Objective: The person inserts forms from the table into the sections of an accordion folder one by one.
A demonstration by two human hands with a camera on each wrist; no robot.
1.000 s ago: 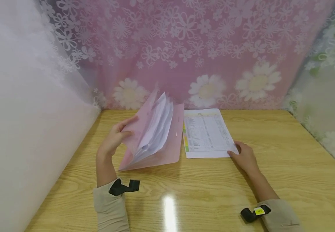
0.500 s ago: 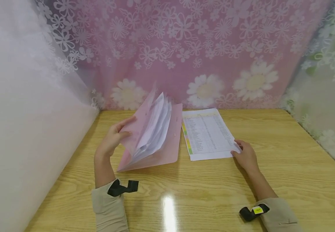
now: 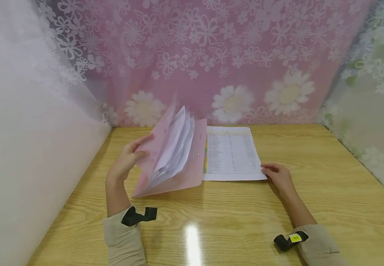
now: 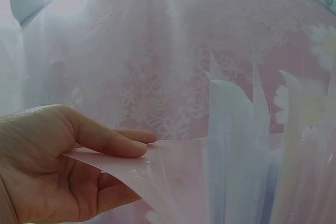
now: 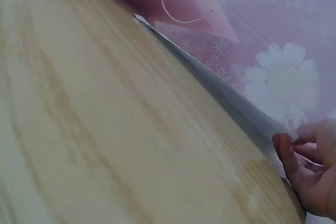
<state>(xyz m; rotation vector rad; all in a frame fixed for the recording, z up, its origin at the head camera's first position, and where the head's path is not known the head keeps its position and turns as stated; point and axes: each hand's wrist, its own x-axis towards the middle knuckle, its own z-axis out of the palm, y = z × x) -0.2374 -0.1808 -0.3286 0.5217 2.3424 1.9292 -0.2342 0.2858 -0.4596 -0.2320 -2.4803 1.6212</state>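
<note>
A pink folder (image 3: 195,166) stands partly open at the table's left middle, with loose white sheets (image 3: 175,144) fanned inside. My left hand (image 3: 123,160) pinches its raised left cover between thumb and fingers; the left wrist view shows the thumb on top of the pink cover (image 4: 178,182). Right of the folder lies a printed list (image 3: 231,155) with a coloured strip along its left edge. That edge meets the folder's right side; whether it goes underneath I cannot tell. My right hand (image 3: 279,179) pinches its lower right corner, which the right wrist view shows lifted off the wood.
The wooden table (image 3: 231,218) reaches back to a pink floral curtain (image 3: 192,74). A white sheet wall (image 3: 38,129) bounds the left side, a pale floral one (image 3: 374,122) the right. In the right wrist view, a thin white cord (image 5: 178,17) loops from the folder.
The printed list turned slightly, then straightened and slid left against the folder, so less of its coloured strip shows. My right hand moved with it. The left hand still holds the cover.
</note>
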